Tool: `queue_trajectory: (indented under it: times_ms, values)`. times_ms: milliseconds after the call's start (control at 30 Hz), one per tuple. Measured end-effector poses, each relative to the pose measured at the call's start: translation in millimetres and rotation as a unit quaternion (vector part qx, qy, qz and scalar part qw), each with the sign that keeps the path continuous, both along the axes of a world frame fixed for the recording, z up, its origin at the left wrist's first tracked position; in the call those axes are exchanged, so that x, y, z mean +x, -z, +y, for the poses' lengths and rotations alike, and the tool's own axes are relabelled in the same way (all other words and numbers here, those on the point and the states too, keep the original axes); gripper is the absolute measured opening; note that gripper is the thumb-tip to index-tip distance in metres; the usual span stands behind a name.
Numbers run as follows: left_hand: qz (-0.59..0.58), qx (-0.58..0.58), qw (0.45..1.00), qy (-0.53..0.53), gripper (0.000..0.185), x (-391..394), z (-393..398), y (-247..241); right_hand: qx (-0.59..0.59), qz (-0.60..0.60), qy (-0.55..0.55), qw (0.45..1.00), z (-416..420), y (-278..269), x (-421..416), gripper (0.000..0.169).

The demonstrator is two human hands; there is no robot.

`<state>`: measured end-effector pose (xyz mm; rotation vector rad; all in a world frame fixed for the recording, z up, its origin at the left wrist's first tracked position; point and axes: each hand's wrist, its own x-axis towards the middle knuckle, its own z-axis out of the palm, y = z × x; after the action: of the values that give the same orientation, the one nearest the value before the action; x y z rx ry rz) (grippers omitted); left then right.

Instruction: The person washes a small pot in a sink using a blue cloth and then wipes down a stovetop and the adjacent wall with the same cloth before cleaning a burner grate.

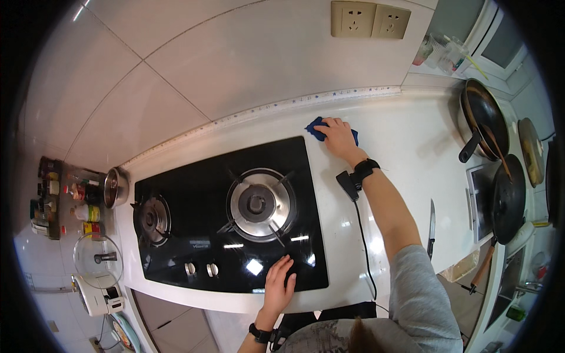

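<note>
My right hand (339,137) presses a dark blue cloth (316,129) against the white countertop (397,128), just beyond the back right corner of the gas hob. Its fingers point toward the tiled wall, and parts of the cloth show on both sides of the hand. My left hand (279,279) rests with nothing in it on the front edge of the black glass gas hob (198,176), fingers slightly spread. Ahead of that hand is the larger right burner (257,204). Two metal knobs (201,269) sit left of it. Both wrists wear black straps, the right one with a small device and cable.
A kitchen knife (432,229) lies right of my right arm. Frying pans (485,119) and a dark wok (507,203) stand at the far right. A steel bowl (116,187), bottles (88,192) and a glass lid (98,260) are at the left. Wall sockets (371,20) are above.
</note>
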<state>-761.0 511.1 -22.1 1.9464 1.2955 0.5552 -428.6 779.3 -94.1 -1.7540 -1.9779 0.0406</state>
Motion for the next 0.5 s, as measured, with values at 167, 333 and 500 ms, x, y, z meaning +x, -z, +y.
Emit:
queue_trajectory:
  times_ms: [167,333,500]
  values:
    - [-0.013,0.008,1.000,0.022,0.032,8,7,-6,-0.072,0.040,-0.108,0.991,-61,-18,-21,0.032]
    - [-0.030,0.029,0.997,0.065,0.033,21,20,-12,-0.065,0.061,-0.190,0.978,-128,-20,-39,0.025]
    - [-0.036,0.088,0.989,0.115,0.033,38,36,-18,-0.113,0.052,-0.279,0.952,-211,-40,-45,0.018]
